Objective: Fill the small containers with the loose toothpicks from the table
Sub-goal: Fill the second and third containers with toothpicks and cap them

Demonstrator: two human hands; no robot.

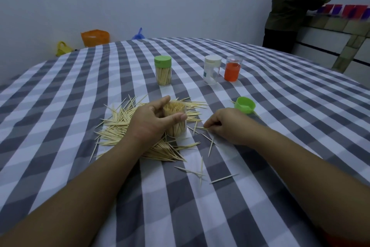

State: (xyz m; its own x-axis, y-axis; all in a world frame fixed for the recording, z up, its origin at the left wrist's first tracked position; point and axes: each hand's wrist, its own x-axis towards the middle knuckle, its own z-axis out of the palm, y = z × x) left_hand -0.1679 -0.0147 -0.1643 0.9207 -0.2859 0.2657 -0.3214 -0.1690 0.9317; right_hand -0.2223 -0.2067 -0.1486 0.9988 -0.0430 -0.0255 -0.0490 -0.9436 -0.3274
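Two hands at a heap of toothpicks on a checked tablecloth.

The left hand [152, 120] curls round an open clear plastic container [176, 119] packed with upright wooden toothpicks, amid the loose toothpick pile [120, 126]. The right hand [228, 124], just beside it, pinches stray toothpicks [202, 127] against the grey-and-white checked cloth [280, 106]. Beyond the right hand lies a loose green plastic lid [244, 105]; farther off stand a green-lidded full container [163, 70], a white-lidded clear one [212, 69] and an orange-filled clear one [233, 68].
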